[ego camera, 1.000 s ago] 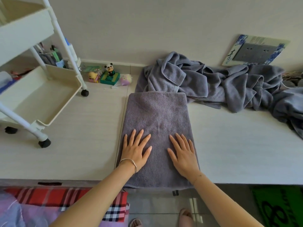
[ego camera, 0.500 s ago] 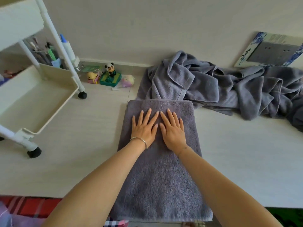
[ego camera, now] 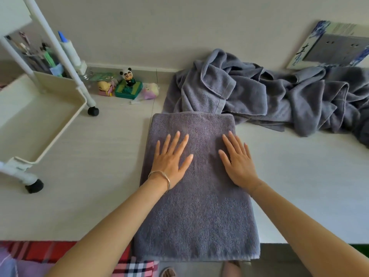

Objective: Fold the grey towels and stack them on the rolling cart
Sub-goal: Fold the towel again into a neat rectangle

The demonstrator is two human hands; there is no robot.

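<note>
Folded grey towel [ego camera: 199,196] lies dead centre on the table [ego camera: 89,176], long axis running 12 to 6. Left hand [ego camera: 171,158] and right hand [ego camera: 238,162] are both flat on its far half, palms down, fingers straight and spread. They are apart from each other and grip nothing.

Handling, my read:
- Terry, thick, several layers. Soft and limp, light, not fragile, not slippery.
- It will sag and unfold if lifted by one edge.
- Best hold: pinch the two near corners at 6 for the next fold, bring them up to 12.
- For transfer, slide a flat hand under each long side, at 3 and 9, so the layers stay together.

Edges:
- The 6 o'clock end overhangs the table's front edge. That gives easy finger access underneath.
- The 12 o'clock end touches the pile of unfolded grey towels [ego camera: 269,96], which spreads out toward 2. A hem there could snag and drag along.

Room:
- Rolling cart [ego camera: 60,124] stands at 9 to 10, lower tray rim facing the towel.
- Bare tabletop runs between them, so a leftward carry looks direct.
- Cart post [ego camera: 65,62] and caster [ego camera: 93,111] sit at 10 to 11, small toys [ego camera: 127,84] at 11. Keep the swing low and short of those.
- Bare surface at 3 too.
</note>
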